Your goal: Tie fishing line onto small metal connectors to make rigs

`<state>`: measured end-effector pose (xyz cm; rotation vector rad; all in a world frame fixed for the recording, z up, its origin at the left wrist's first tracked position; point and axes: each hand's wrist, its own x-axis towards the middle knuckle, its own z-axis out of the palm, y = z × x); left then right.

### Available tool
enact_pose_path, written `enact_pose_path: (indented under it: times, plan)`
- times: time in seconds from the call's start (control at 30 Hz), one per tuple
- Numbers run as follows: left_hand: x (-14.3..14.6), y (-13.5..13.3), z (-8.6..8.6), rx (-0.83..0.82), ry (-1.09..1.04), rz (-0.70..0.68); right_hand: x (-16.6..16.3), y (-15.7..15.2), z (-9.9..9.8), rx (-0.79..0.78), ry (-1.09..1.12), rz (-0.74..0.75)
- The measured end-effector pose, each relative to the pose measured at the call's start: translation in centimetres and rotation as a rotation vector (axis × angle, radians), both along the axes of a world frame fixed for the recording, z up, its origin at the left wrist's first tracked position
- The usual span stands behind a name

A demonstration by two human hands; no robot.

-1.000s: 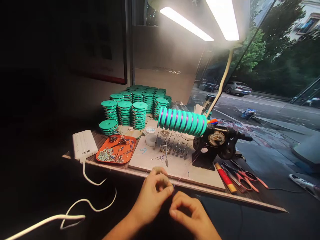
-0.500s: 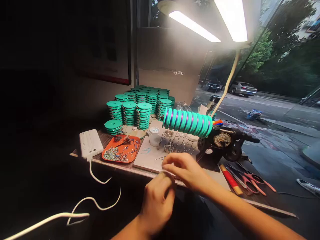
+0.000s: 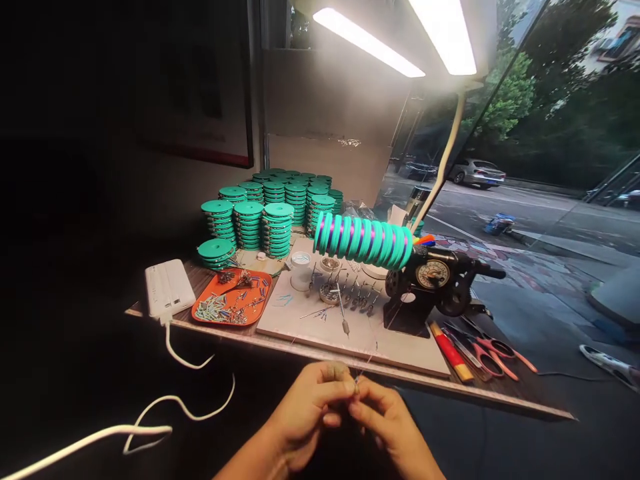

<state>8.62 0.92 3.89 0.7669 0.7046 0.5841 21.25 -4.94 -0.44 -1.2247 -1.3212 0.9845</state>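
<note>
My left hand [image 3: 317, 393] and my right hand [image 3: 387, 417] meet in front of the table's front edge, fingertips pinched together. Between them is a small fitting on thin line [image 3: 357, 380], its fine strands sticking up; its exact kind is too small to make out. Just beyond lies a pale board [image 3: 300, 323] with a row of small metal clips [image 3: 360, 297] standing on it. A thin metal-tipped tool [image 3: 344, 320] rests there beside some fine pins. Behind, a row of teal ring spools [image 3: 363, 240] sits on the shaft of a black hand-cranked winder with a dial [image 3: 433, 273].
On the left are an orange tray [image 3: 200, 313] of small parts and a white power bank [image 3: 170, 287] with a cable. Stacked teal spools [image 3: 247, 227] fill the back. Pink-handled scissors [image 3: 493, 360] and a red-yellow stick [image 3: 453, 353] lie right. A lamp [image 3: 370, 43] hangs above.
My right hand has drawn back from over the board to meet my left hand at the fingertips. Both are now lower, off the table edge. The view has shifted slightly.
</note>
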Motion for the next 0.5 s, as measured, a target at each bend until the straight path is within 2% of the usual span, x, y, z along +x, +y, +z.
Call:
enact_pose_path:
  times: [0.07, 0.13, 0.2, 0.27, 0.3, 0.37, 0.43, 0.5]
  plan:
    - [-0.1, -0.1, -0.1, 0.380, 0.146, 0.080, -0.2, -0.9, 0.8, -0.046, -0.040, 0.060]
    - [-0.4, -0.1, -0.3, 0.826, 0.327, 0.165, -0.3, -1.3, 2.7, 0.037, -0.221, 0.118]
    - [-0.7, -0.3, -0.8, 1.264, 0.504, 0.239, -0.2, -0.6, 5.2, 0.098, -0.366, 0.163]
    - [-0.9, -0.3, -1.4, 1.566, 0.588, 0.338, -0.2, 1.5, 7.8, 0.061, -0.385, 0.127]
    - [-1.0, -0.3, -1.8, 1.678, 0.620, 0.399, -0.2, 2.8, 8.9, 0.004, -0.362, 0.112]
    - [-1.1, -0.1, -2.2, 1.810, 0.681, 0.510, -0.4, 5.8, 10.4, -0.156, -0.271, 0.193]
    - [-1.2, 0.1, -2.3, 1.857, 0.735, 0.556, -0.7, 8.3, 11.0, -0.244, -0.250, 0.279]
    - [-1.2, 0.3, -2.2, 1.890, 0.746, 0.540, -1.0, 9.8, 10.8, -0.289, -0.257, 0.336]
